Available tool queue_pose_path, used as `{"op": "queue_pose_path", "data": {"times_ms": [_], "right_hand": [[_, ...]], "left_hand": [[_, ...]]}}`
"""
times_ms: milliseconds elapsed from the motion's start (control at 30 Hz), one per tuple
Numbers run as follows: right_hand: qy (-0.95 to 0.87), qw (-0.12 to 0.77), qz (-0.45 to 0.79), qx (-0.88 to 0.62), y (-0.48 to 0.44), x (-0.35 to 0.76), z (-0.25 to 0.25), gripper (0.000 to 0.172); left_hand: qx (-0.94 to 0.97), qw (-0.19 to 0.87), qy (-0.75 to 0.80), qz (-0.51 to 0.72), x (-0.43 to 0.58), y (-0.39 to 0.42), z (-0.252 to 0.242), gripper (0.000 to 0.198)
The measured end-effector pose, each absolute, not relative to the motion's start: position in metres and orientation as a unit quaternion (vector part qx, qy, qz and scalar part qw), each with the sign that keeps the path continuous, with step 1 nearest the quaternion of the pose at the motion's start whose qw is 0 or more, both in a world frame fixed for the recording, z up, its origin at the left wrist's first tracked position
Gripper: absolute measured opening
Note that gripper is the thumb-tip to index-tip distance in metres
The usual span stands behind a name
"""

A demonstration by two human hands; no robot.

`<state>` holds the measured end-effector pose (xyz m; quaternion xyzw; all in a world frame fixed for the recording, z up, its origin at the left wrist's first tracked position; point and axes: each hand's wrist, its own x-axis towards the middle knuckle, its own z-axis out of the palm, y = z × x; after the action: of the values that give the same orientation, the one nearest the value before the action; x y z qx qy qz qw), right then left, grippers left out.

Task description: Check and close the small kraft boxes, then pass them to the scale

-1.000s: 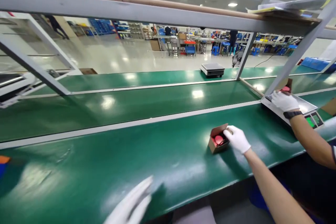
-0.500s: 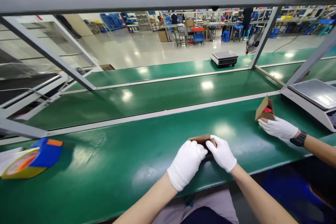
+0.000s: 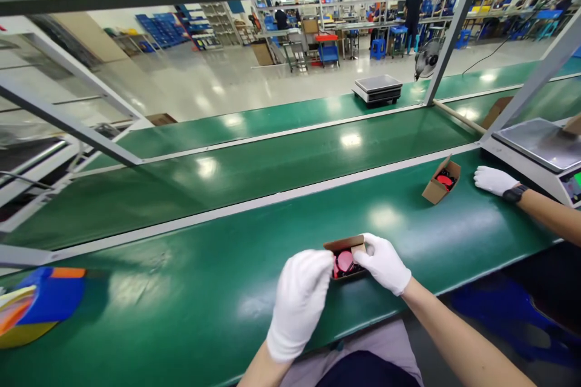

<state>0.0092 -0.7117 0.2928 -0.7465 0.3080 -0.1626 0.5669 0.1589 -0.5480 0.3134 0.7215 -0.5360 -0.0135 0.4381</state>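
In front of me on the green bench, a small brown cardboard box (image 3: pixel 341 245) stands with its lid raised. Inside it a round red part (image 3: pixel 345 262) shows among black pieces. My right hand (image 3: pixel 385 263), in a white glove, grips the box's right end, thumb over the small end flap. At the left end is my left hand (image 3: pixel 301 302), also gloved; its fingers are curled together against the box's edge. Its fingertips hide that corner, so how it grips there is not plain.
A co-worker's gloved hand (image 3: pixel 495 181) rests at the right, beside a second open box (image 3: pixel 442 184) with red and black contents. Behind it sits a weighing scale (image 3: pixel 535 139). A blue, orange and yellow holder (image 3: pixel 54 299) stands far left. Grey frame posts (image 3: pixel 449 42) rise from the bench.
My left hand has drawn back leftward, uncovering the red part in the box. My right hand stays at the box. The co-worker's hand has let go of the other box and moved right.
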Motion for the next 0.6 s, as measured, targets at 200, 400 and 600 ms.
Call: {"op": "queue_pose_path", "data": {"times_ms": [200, 400, 600], "right_hand": [[0.28, 0.546, -0.179, -0.769, -0.693, 0.025, 0.291, 0.026], [0.028, 0.366, -0.26, -0.893, -0.709, 0.01, 0.295, 0.039], [-0.025, 0.203, -0.215, -0.955, -0.706, -0.002, 0.297, 0.055]], "left_hand": [[0.667, 0.571, -0.324, -0.353, 0.168, -0.547, 0.273, 0.087], [0.636, 0.514, -0.544, -0.187, 0.183, -0.526, 0.254, 0.038], [0.641, 0.443, -0.626, -0.036, 0.183, -0.517, 0.247, 0.049]]}}
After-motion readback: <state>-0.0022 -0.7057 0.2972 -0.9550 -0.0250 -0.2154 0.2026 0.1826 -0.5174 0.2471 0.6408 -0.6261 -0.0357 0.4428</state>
